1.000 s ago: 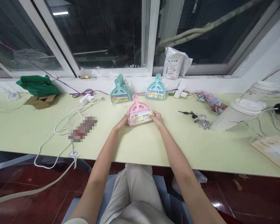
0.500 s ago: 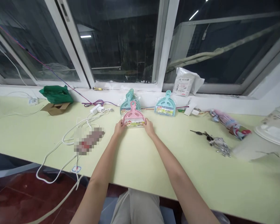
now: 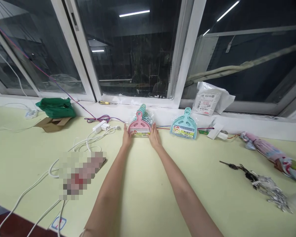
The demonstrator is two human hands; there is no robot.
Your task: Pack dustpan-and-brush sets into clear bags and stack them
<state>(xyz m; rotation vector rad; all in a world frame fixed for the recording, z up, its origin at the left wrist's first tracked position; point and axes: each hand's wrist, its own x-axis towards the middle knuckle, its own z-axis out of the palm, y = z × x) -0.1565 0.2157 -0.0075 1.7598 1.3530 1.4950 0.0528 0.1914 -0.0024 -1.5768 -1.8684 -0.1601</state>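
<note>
My L hand (image 3: 127,136) & R hand (image 3: 154,136) flank the pink dustpan set (image 3: 139,124), can't tell if clamped, prob. aligning it w/ far teal stack (image 3: 143,107); next likely needs even pressure.

The pink dustpan (image 3: 139,124) has moved back to just before the teal stack (image 3: 146,115).
</note>
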